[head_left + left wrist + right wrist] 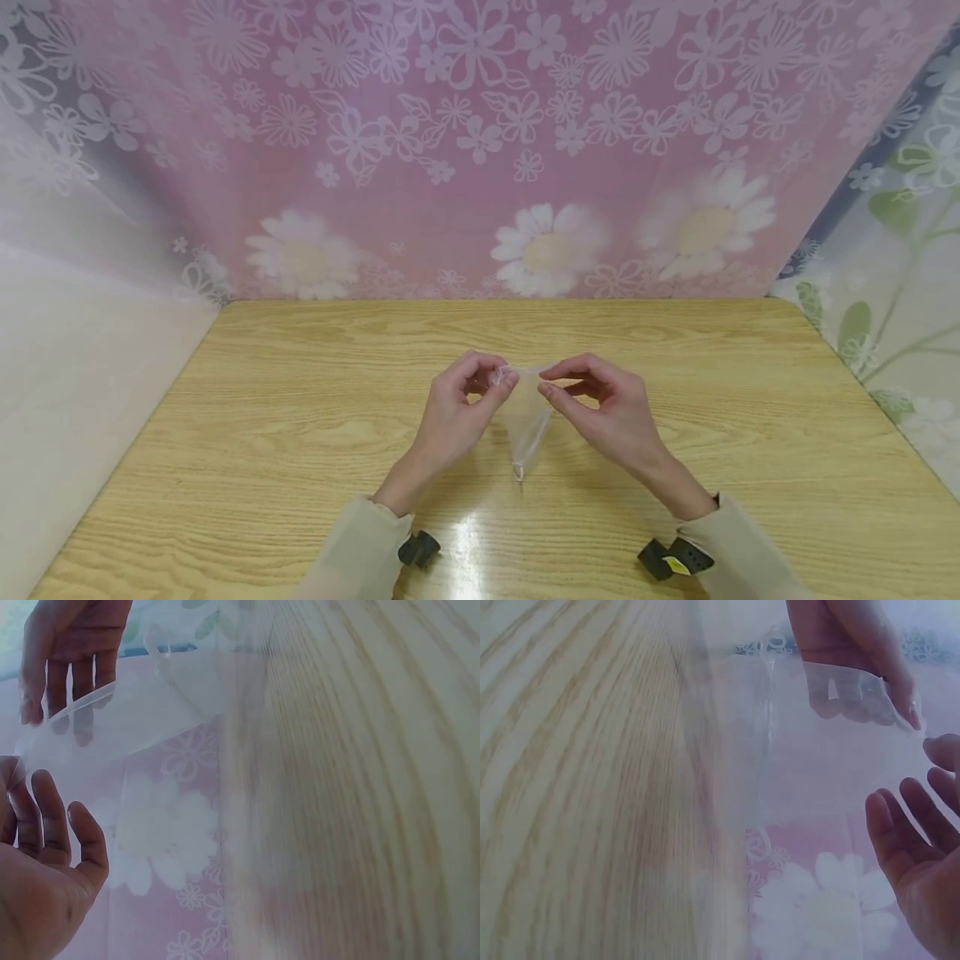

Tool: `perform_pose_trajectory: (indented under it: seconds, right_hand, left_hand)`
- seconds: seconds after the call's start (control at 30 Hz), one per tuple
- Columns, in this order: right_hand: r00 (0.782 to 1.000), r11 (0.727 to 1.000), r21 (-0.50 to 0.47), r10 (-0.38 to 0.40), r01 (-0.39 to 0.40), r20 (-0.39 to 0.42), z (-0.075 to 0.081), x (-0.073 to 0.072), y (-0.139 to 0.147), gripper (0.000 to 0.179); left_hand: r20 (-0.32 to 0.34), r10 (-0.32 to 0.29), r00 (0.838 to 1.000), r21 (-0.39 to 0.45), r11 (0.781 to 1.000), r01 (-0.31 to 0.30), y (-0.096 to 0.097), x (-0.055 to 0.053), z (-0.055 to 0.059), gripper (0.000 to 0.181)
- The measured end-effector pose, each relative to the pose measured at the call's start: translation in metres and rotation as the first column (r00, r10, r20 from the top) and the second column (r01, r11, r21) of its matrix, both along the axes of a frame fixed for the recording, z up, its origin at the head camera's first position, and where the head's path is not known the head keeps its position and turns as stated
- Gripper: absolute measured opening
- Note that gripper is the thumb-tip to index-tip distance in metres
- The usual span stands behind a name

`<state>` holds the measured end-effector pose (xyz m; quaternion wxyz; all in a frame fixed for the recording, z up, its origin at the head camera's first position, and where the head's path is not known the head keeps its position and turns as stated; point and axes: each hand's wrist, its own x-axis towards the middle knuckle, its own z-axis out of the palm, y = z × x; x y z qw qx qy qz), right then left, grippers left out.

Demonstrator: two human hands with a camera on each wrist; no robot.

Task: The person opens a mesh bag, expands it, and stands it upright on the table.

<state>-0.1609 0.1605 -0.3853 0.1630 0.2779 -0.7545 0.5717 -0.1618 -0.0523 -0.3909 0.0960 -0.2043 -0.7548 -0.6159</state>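
Observation:
A sheer, whitish, see-through bag (527, 412) hangs between both hands over the table, narrowing to a small loop at its lower end. At its upper left corner, the left hand (461, 408) pinches the edge between thumb and fingers. Opposite it, the right hand (611, 412) has thumb and index finger together at the upper right edge. In the right wrist view, a thin cord runs along the far end of the bag (832, 761), with loops at its sides. The left wrist view shows the right hand's fingers (82, 682) partly through the sheer material.
A wood-grain table (300, 417) lies under the hands. Behind it hangs a pink curtain (427, 192) with white flowers, and patterned cloth (900, 275) borders the right side. Both sleeves carry black wrist devices (420, 548) close above the tabletop.

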Motion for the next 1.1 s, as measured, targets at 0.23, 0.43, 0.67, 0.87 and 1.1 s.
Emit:
perform_pose_trajectory:
  seconds: [0.23,0.43,0.67,0.87,1.1]
  right_hand:
    - [0.999,0.999,0.042,0.005,-0.004,-0.037,-0.0009,-0.0023,-0.0042,0.023]
    - [0.999,0.998,0.062,0.02,-0.017,-0.048,-0.001,-0.0027,-0.0063,0.02]
    - [1.0,0.996,0.09,0.002,0.0,-0.013,0.0023,-0.0033,-0.0084,0.021]
    - [0.999,0.998,0.055,-0.001,-0.002,0.043,0.004,-0.0034,-0.0087,0.019]
    - [0.997,1.0,0.015,0.026,-0.028,0.068,0.0028,-0.0033,-0.0069,0.019]
  left_hand:
    - [-0.001,-0.053,0.999,0.006,0.999,0.053,0.0018,0.0,-0.0007,0.01]
    - [0.03,-0.064,0.997,0.003,0.998,0.064,0.0038,0.0004,-0.0022,0.009]
    - [0.056,-0.079,0.995,-0.001,0.997,0.079,0.0043,0.0022,-0.002,0.011]
    - [0.071,-0.169,0.983,0.017,0.986,0.169,0.0005,0.0021,-0.004,0.02]
    - [0.108,-0.26,0.96,0.11,0.962,0.248,-0.0027,0.0005,-0.0075,0.023]
